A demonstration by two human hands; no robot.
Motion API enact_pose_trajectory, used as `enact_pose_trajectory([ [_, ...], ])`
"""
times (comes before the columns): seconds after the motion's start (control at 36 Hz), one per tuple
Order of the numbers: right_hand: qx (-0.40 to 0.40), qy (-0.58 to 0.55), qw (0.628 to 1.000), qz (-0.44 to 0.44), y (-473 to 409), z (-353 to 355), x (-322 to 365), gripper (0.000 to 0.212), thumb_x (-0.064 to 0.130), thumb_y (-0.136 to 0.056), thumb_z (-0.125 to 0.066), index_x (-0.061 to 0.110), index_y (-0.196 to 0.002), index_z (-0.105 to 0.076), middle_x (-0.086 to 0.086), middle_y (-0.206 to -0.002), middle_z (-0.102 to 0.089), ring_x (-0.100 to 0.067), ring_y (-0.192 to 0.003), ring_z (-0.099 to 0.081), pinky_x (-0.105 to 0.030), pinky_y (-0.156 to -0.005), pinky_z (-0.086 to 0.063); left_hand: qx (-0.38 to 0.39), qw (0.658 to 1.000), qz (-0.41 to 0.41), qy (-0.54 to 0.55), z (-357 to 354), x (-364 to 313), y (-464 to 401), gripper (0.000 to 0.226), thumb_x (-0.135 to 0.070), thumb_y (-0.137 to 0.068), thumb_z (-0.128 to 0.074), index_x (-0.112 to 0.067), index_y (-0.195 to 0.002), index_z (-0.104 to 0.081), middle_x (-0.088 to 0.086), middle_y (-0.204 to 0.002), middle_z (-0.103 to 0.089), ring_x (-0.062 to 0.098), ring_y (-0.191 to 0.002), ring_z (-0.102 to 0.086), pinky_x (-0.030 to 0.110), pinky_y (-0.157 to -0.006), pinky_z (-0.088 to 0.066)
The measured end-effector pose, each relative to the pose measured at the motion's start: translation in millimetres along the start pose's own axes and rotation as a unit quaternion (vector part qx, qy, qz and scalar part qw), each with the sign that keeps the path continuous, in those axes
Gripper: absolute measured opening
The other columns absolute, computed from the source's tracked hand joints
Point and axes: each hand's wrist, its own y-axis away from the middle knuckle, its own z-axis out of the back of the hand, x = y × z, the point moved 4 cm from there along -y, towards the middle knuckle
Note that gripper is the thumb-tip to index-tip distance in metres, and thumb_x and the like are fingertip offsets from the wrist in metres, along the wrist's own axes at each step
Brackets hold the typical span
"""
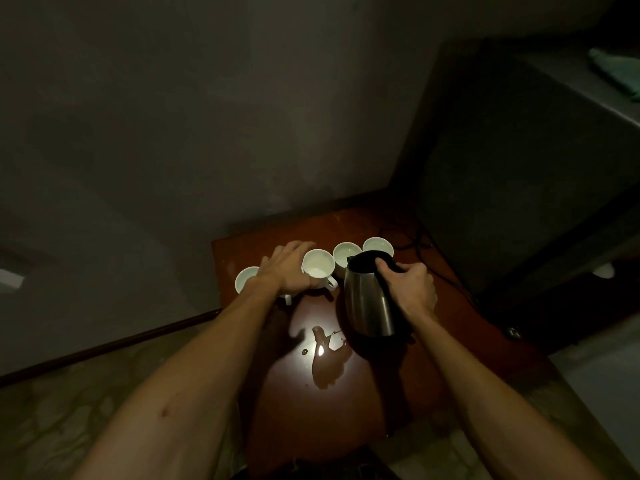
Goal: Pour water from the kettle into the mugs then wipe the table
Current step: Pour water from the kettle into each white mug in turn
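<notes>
Several white mugs stand in a row at the far side of a small brown table [367, 403]. My left hand [289, 271] wraps around the left side of the second mug [318, 268], between it and the leftmost mug [244, 278]. My right hand [412, 289] grips the black handle of a steel kettle [367, 303], which is held tilted slightly toward the mugs, its spout near the third mug [346, 252]. A fourth mug [377, 244] stands behind the kettle. A puddle of water [325, 358] lies on the table in front of the kettle.
A dark cabinet [519, 174] stands right of the table, with a black cable [408, 237] trailing beside it. The grey wall runs close behind the table. A greenish cloth [616, 72] lies on the high surface at top right. The room is dim.
</notes>
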Motion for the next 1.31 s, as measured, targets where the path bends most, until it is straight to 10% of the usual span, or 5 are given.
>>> enact_pose_trajectory([
  [1.31,0.000,-0.005,1.000,-0.002,1.0,-1.5,0.5,0.067,0.075,-0.089,-0.070,0.022,-0.130,-0.070,0.002,-0.100,-0.074,-0.019,-0.091,-0.073,-0.048,-0.086,-0.064,0.003,1.000,0.005,0.007,-4.8,3.8,-0.7,0.092,-0.057,-0.076,-0.074,-0.034,-0.152,-0.028,0.000,-0.159,-0.028,0.030,-0.142,-0.028,0.056,-0.108,-0.028],
])
